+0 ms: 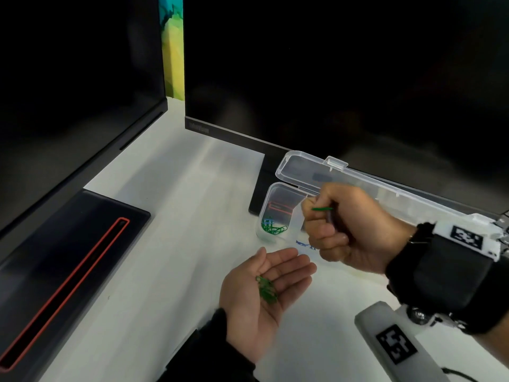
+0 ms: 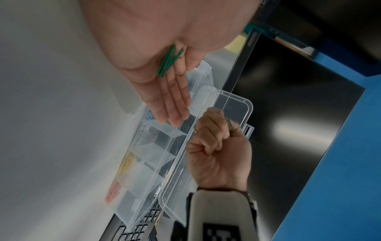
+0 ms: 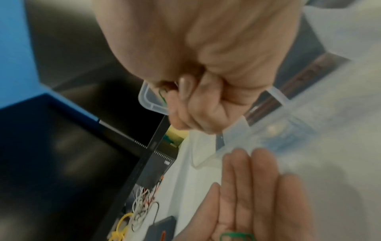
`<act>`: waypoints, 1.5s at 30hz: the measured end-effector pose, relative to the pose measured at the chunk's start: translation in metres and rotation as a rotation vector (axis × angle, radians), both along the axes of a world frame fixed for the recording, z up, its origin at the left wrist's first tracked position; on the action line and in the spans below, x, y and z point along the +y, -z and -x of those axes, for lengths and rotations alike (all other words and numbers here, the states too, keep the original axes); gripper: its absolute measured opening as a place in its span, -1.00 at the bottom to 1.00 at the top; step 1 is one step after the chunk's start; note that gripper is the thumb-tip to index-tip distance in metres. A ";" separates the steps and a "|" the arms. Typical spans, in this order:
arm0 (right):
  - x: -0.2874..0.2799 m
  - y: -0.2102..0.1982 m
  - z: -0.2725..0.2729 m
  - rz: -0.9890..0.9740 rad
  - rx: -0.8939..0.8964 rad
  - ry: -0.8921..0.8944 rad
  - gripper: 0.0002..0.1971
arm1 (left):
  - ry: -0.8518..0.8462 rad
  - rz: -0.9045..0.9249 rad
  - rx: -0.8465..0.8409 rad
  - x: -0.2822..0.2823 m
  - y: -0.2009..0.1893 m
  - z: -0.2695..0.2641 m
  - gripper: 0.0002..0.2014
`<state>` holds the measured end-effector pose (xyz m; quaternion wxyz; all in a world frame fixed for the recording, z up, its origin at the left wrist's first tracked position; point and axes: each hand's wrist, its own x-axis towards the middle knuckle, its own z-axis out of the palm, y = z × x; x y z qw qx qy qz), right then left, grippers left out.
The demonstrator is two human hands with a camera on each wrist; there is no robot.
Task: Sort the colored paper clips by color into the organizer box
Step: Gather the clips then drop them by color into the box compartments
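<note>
My left hand point(image 1: 264, 288) lies palm up with straight fingers, and a few green paper clips point(image 1: 266, 290) rest in its palm; the same green clips point(image 2: 170, 61) show in the left wrist view. My right hand point(image 1: 344, 224) is curled above the clear organizer box point(image 1: 278, 194) and pinches one green paper clip point(image 1: 322, 209) between thumb and forefinger. The box's end compartment holds green clips point(image 1: 275, 230) with a blue one among them. Other compartments hold blue clips point(image 2: 150, 116), white, yellow clips point(image 2: 128, 161) and red clips point(image 2: 113, 192). The clear lid point(image 1: 308, 168) stands open behind.
Two dark monitors stand at the back and left, the right monitor's stand point(image 1: 261, 188) just behind the box. A black base with a red line point(image 1: 68, 257) lies at left. A keyboard point(image 2: 144, 225) sits past the box's far end. White desk point(image 1: 165, 216) stretches between.
</note>
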<state>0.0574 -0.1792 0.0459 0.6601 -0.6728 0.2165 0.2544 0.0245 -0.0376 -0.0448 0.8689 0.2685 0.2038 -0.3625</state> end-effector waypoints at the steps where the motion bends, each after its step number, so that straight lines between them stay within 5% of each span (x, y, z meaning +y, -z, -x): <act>1: -0.003 0.003 0.003 -0.084 -0.001 0.059 -0.86 | -0.002 0.002 0.000 0.000 0.000 0.000 -0.55; 8: -0.010 0.015 0.012 -0.262 -0.102 0.323 -0.93 | -0.012 -0.003 -0.005 -0.001 0.000 0.001 -0.56; 13: -0.010 0.007 0.014 -0.331 -0.094 0.430 -0.72 | -0.011 0.000 -0.006 0.000 0.001 0.000 -0.56; 20: -0.006 0.003 0.015 -0.447 -0.139 0.396 -0.78 | -0.011 0.000 -0.009 0.000 0.001 0.000 -0.57; 29: -0.018 -0.009 0.017 0.061 -0.124 0.124 -0.89 | -0.002 0.005 -0.014 0.001 0.000 0.001 -0.56; 39: -0.011 -0.009 -0.007 1.084 -0.119 -0.710 -0.71 | -0.001 0.000 -0.010 0.001 -0.001 0.000 -0.55; 45: -0.005 -0.002 -0.013 1.227 -0.143 -0.815 -0.72 | -0.002 0.012 -0.002 0.001 -0.001 0.000 -0.55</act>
